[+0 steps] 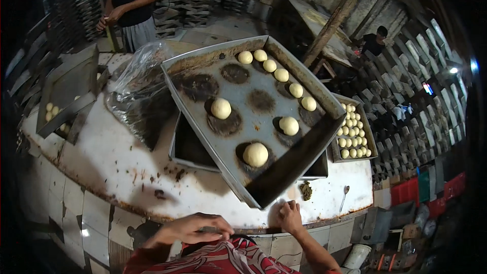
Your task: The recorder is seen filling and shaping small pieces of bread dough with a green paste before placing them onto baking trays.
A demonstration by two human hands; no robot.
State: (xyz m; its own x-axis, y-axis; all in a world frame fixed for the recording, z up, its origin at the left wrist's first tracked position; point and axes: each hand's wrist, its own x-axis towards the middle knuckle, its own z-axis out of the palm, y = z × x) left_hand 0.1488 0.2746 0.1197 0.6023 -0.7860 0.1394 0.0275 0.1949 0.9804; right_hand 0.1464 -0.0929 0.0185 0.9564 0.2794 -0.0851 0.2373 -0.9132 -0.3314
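Nine pale yellow, round dough balls [296, 90]: in the head view, all inside the raised tray; six strung from its far corner down the right-hand wall, three spread over its floor.
Rectangular grey metal tray with scorched patches [248, 116]: propped aslant over a darker metal tray [190, 149]; long axis from upper left to lower right, near corner pointing toward the person, between the two hands from side to side.
Right hand [290, 217]: the nearer one to that corner, which lies just left and slightly beyond its fingers; fingers curled, tips down by the surface; whether they pinch anything, I cannot tell.
Left hand [195, 228]: farther back, before the person's body; fingers loosely bent and parted from the thumb, nothing seen in them; the tray corner lies beyond and to the right.
Dark olive-brown, crumbly lump [306, 191]: on the white, stained surface [106, 172], just beyond the right hand and to its right, apart from the fingers.
Small metal spoon [345, 196]: farther right, handle pointing toward the person.
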